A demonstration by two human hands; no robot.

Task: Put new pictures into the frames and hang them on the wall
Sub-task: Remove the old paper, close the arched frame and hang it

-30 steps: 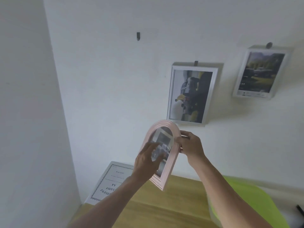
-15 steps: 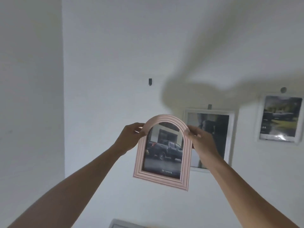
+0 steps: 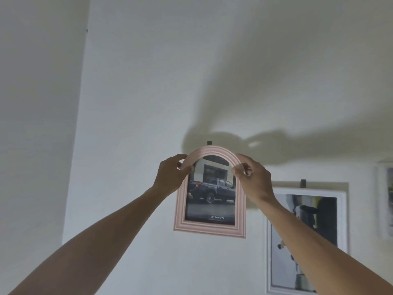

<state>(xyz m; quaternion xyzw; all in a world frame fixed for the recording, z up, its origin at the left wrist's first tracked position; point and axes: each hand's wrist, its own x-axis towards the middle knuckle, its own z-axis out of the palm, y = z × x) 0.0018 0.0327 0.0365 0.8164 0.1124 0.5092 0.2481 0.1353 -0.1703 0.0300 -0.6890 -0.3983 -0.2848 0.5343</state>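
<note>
Judging from the white wall [image 3: 138, 103], I'd say the job is well along. At four o'clock from centre hangs a white rectangular frame [image 3: 342, 209] on its own dark hook [image 3: 302, 183], with a picture in it, and at the three o'clock edge I can just make out another pale frame [image 3: 383, 201], too blurred and cut off to read. Both look finished to me.

What remains in view is the pink arched wooden frame [image 3: 209, 227], which already carries its new picture, a dark pickup truck print [image 3: 212, 191]. I hold it upright, close against the wall; I cannot tell whether its back touches. Its arch top sits just under the small dark wall hook [image 3: 209, 143] at twelve o'clock from the frame, nearly meeting it. So I reckon the loading is done and only catching the hanger on that hook is left; the hanger is hidden behind the frame, so I cannot say if it has caught.

My left hand [image 3: 170, 177] pinches the arch at its ten o'clock shoulder, thumb on the front face, the fingers [image 3: 180, 157] curled over the outer edge. My right hand [image 3: 253, 179] does likewise at two o'clock, thumb pressed on the front moulding, fingers wrapped behind.
</note>
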